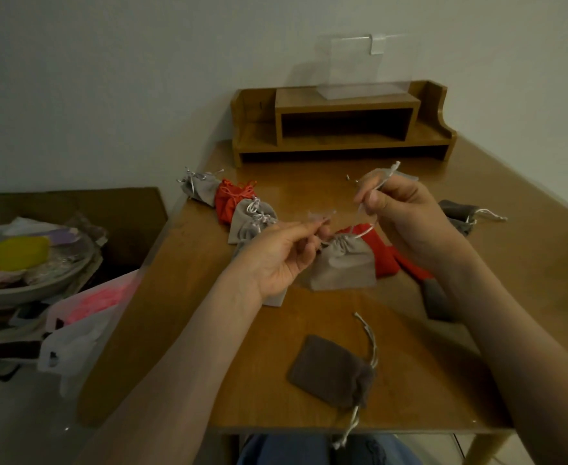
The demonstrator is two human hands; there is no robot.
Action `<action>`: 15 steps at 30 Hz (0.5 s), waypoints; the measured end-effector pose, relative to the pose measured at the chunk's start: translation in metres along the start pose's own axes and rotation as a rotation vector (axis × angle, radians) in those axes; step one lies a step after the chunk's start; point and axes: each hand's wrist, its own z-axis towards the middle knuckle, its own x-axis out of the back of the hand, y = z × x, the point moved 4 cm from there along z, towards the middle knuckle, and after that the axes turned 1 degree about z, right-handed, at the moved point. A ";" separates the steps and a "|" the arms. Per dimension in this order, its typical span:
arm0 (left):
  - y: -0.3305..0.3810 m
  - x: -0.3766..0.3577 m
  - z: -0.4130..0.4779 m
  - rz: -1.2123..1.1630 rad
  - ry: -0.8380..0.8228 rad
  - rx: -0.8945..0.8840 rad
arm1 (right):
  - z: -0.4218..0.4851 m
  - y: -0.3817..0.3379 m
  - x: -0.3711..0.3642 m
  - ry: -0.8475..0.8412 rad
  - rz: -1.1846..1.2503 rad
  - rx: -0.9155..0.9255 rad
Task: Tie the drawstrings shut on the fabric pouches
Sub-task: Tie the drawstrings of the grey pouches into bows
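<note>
Your left hand (282, 260) pinches one drawstring (364, 232) end between thumb and fingertips. Your right hand (406, 223) pinches the other end, raised higher. The light grey pouch (343, 263) sits between them with its neck gathered, over the middle of the table (182, 330). A dark brown pouch (329, 370) lies flat near the front edge.

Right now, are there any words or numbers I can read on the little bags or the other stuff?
No words, numbers or signs can be read anywhere.
The light grey pouch, whose drawstrings the left hand and right hand pinch, is plain.
The brown pouch and wooden shelf bear no print.
The pile beside the table is too blurred to tell.
</note>
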 end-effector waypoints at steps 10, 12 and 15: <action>-0.009 -0.025 -0.004 0.320 -0.181 -0.033 | 0.009 0.013 -0.018 -0.084 -0.271 -0.158; -0.007 -0.026 -0.005 0.360 -0.200 -0.088 | 0.008 0.018 -0.020 -0.104 -0.235 -0.189; -0.009 -0.024 -0.003 0.543 -0.169 -0.214 | 0.005 0.020 -0.025 -0.120 -0.068 -0.249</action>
